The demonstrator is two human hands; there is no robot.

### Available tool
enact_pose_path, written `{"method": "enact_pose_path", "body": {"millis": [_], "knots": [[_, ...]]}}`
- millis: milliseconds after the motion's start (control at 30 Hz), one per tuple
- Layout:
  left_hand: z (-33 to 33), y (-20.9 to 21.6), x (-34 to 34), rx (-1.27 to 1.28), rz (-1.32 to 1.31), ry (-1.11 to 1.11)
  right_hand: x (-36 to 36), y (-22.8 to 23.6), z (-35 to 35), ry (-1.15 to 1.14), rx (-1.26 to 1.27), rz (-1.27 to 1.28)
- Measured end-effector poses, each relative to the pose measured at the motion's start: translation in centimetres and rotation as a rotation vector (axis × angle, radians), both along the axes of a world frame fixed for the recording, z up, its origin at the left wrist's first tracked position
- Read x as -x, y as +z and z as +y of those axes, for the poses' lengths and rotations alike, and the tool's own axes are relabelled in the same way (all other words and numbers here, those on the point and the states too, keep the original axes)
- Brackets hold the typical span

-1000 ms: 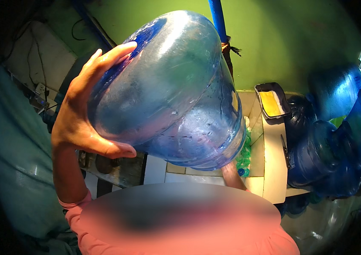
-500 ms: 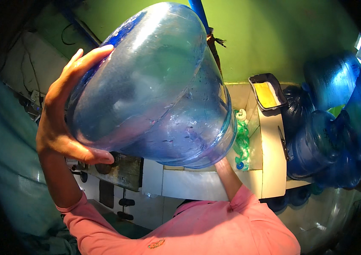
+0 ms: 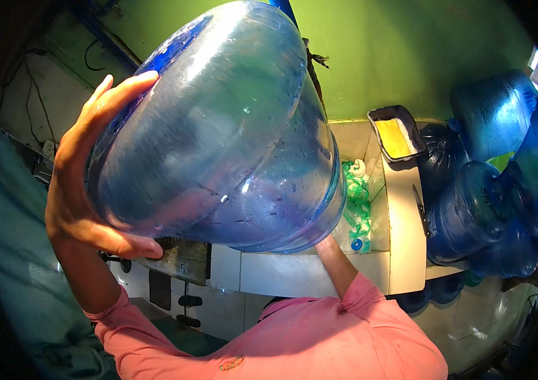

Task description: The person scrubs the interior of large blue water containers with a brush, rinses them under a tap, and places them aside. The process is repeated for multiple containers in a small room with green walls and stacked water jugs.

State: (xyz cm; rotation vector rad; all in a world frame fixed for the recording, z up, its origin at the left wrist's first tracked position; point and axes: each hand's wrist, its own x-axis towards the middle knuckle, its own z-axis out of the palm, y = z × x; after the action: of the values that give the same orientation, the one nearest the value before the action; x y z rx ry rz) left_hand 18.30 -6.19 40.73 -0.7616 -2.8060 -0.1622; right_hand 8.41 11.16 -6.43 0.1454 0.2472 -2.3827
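A large clear-blue water jug (image 3: 218, 145) is held up in front of me, tilted, with its rounded base toward the upper left. Around that base my left hand (image 3: 85, 177) is spread wide, thumb below and fingers above, gripping it. My right forearm (image 3: 337, 269) goes up behind the jug's lower right end. The jug hides my right hand and its fingers, so their hold cannot be made out. Wet streaks and small drops show on the jug's wall.
Right of the jug, a tiled basin (image 3: 380, 218) holds green and clear plastic pieces (image 3: 358, 202). On its ledge stand a dark tub (image 3: 380, 117) with a yellow sponge (image 3: 397, 139) and a knife (image 3: 420, 206). Several blue jugs (image 3: 491, 120) crowd the right. A wooden board (image 3: 186, 258) lies below.
The jug and my left hand have shifted slightly left, and the jug has turned a little. My left hand keeps its grip on the base.
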Motion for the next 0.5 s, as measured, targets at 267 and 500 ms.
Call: {"method": "enact_pose_path", "body": {"millis": [267, 500], "knots": [[2.7, 0.8, 0.5, 0.226, 0.010, -0.080, -1.1, -0.3, -1.0, 0.063, 0.007, -0.007], [3.1, -2.0, -0.5, 0.112, -0.129, -0.050, -2.2, -1.1, -1.0, 0.108, -0.001, 0.031]]}}
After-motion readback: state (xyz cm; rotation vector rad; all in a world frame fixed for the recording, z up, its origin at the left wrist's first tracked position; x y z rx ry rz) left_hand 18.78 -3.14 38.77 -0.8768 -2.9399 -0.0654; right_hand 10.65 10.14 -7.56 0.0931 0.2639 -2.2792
